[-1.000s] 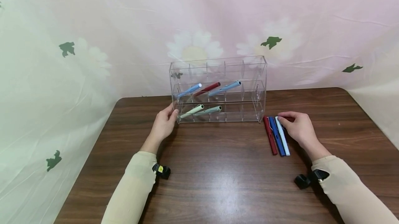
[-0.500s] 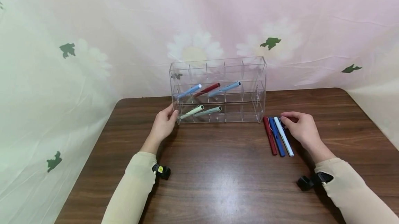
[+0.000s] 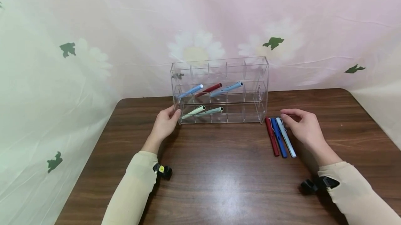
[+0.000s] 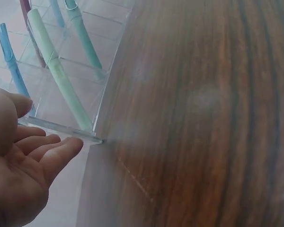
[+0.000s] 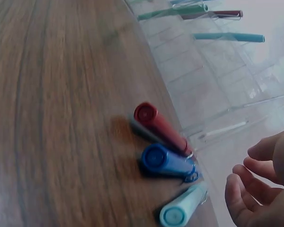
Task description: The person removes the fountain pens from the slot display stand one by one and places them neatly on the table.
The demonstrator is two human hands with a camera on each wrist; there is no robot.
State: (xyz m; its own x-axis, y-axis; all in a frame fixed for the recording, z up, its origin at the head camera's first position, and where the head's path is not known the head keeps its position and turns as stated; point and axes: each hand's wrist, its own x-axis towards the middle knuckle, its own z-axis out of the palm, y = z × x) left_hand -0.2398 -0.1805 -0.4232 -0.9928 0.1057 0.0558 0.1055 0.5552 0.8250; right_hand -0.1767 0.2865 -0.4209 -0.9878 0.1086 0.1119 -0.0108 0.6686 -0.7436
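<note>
A clear acrylic pen rack (image 3: 235, 117) with tiered compartments stands at the back of the table. My left hand (image 3: 164, 123) holds its left side panel, thumb on one face and fingers on the other; in the left wrist view the hand (image 4: 23, 156) is at the panel's lower corner. Right of the rack lie three pens side by side: dark red (image 3: 272, 137), dark blue (image 3: 279, 138) and light blue (image 3: 286, 138). My right hand (image 3: 302, 127) hovers by the light blue pen's far end, thumb and forefinger bent close; the right wrist view shows the fingers (image 5: 236, 198) apart from it.
Several pens lean in the rack: a blue one (image 3: 190, 91), a red one (image 3: 209, 89) and a light blue one (image 3: 227, 88) in the middle tier, pale green (image 3: 193, 112) and grey-green (image 3: 210, 111) ones below. A floral cloth (image 3: 131, 37) hangs behind the wooden table (image 3: 213, 169).
The light blue pen's near end has swung right, leaving it slanted like the others. My right hand has drawn slightly right and away from it. My left hand stays at the rack.
</note>
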